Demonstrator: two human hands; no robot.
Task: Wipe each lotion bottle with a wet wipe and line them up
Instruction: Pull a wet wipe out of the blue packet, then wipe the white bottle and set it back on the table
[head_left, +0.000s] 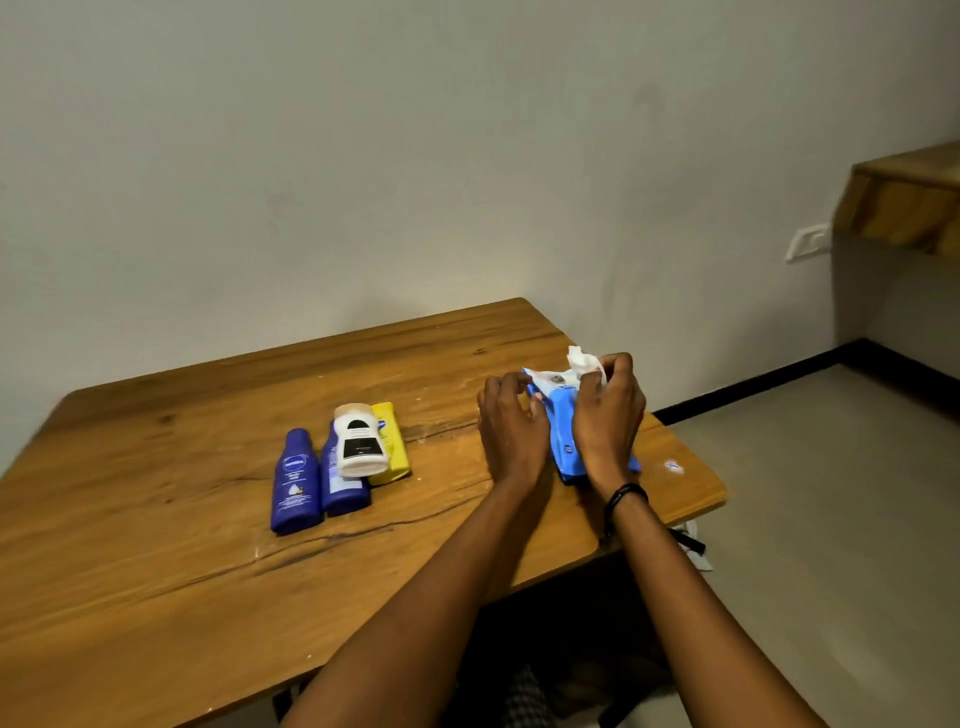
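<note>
One head-worn camera looks forward and down, close over the wooden table, toward the wall.

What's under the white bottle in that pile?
The white bottle lies across the second blue bottle and the yellow bottle, covering their upper parts. Whether it touches the table between them is hidden.

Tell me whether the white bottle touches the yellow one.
Touching. In the head view, the white bottle lies across the yellow bottle, overlapping it with no visible gap.
</note>
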